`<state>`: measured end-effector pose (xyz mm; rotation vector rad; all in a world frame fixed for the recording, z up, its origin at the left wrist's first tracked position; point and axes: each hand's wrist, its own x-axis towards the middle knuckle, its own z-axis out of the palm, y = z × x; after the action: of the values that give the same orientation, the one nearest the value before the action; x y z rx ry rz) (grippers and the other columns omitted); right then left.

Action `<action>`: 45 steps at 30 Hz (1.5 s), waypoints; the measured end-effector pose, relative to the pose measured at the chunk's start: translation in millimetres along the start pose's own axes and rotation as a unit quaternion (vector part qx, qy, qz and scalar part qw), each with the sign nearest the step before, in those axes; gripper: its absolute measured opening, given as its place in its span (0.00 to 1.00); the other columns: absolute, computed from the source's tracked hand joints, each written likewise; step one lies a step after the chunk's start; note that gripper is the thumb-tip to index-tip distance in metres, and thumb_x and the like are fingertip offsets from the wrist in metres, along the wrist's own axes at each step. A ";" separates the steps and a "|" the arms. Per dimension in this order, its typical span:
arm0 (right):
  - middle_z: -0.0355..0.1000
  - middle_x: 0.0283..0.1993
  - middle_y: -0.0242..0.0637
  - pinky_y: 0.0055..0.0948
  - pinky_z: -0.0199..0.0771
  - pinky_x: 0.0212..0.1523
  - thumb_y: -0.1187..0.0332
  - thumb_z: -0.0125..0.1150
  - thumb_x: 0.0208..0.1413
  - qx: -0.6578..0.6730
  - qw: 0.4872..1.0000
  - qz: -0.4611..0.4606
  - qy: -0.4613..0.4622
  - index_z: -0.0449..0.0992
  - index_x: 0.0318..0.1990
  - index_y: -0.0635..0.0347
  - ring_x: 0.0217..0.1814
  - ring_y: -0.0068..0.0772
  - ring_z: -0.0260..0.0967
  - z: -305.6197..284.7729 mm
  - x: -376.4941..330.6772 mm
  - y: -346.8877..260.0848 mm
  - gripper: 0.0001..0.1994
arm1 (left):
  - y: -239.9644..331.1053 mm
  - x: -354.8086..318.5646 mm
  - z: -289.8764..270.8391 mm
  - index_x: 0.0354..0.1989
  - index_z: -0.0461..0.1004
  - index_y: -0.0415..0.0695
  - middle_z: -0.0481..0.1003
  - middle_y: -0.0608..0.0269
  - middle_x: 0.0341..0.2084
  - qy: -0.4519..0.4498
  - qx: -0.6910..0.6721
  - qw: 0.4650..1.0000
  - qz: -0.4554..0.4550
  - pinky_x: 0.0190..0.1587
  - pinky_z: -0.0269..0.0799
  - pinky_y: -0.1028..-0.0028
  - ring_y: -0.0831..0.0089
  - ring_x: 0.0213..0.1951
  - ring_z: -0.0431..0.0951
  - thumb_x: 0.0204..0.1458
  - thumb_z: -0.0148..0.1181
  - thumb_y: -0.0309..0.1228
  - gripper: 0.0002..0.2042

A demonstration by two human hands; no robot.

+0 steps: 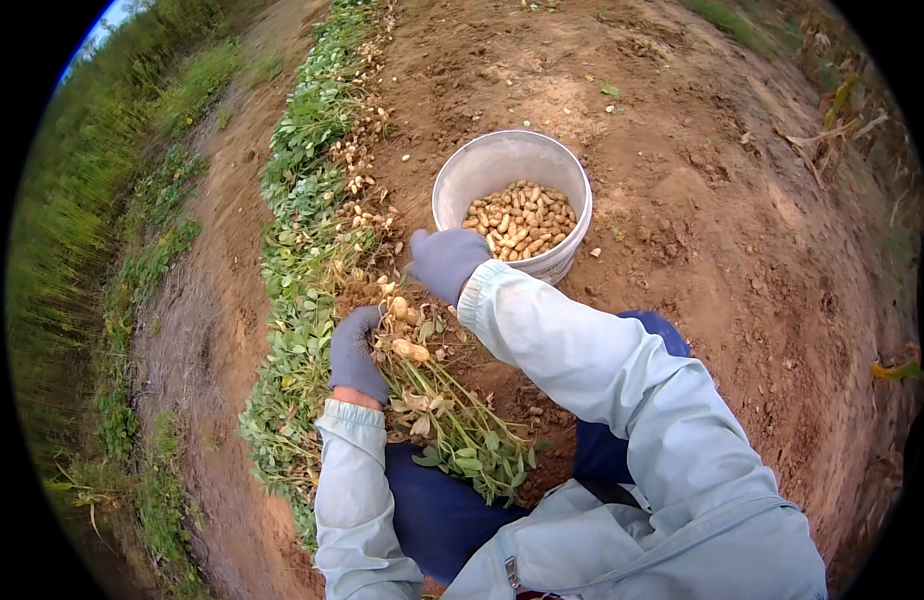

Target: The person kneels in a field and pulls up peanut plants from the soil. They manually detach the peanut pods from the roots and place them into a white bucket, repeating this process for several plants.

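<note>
My left hand (357, 355), in a grey-purple glove, is closed round the root end of a pulled peanut plant (467, 415). Its stems and leaves trail to the right over my knee. Pale peanut pods (410, 350) hang among the roots beside my fingers. My right hand (450, 264), gloved alike, is curled just above and to the right of these pods, in front of the near left rim of a white bucket (567, 262). Whatever its fingers may hold is hidden. Loose unshelled peanuts (522, 218) cover the bottom of the bucket.
A long row of uprooted peanut plants (307, 200) runs away from me on the left, pods showing along its right side. Brown soil (702, 230) with small clods lies right of it. Tall green weeds (92, 220) border the far left, dry stalks (827, 135) the right.
</note>
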<state>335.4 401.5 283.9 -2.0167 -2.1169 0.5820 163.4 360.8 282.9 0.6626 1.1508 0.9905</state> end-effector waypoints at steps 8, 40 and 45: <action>0.75 0.37 0.41 0.38 0.71 0.44 0.61 0.58 0.52 -0.063 0.975 0.045 0.210 0.73 0.48 0.53 0.43 0.43 0.73 -21.7 22.3 83.6 0.16 | 15.2 -1.5 -35.1 0.38 0.75 0.39 0.77 0.62 0.29 0.012 -0.071 0.997 0.024 0.34 0.77 0.70 0.69 0.31 0.78 0.50 0.55 0.30 0.10; 0.75 0.36 0.40 0.32 0.71 0.39 0.57 0.63 0.49 0.262 0.942 -0.209 -0.017 0.77 0.39 0.53 0.39 0.38 0.73 1.6 -28.6 -31.4 0.14 | 6.9 10.6 -45.7 0.38 0.76 0.35 0.77 0.62 0.32 0.069 -0.063 0.994 0.051 0.35 0.71 0.73 0.72 0.32 0.76 0.43 0.66 0.30 0.15; 0.73 0.30 0.41 0.36 0.72 0.38 0.60 0.59 0.49 0.205 0.938 -0.265 0.089 0.76 0.37 0.51 0.36 0.44 0.72 11.4 -23.3 -27.3 0.10 | 12.2 7.3 -47.2 0.41 0.76 0.37 0.77 0.63 0.34 0.067 -0.058 0.993 0.078 0.37 0.72 0.74 0.73 0.34 0.77 0.45 0.65 0.29 0.14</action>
<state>307.7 376.2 287.5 -1.1661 -2.0829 0.6460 115.5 370.2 275.9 0.6063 1.1614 1.2419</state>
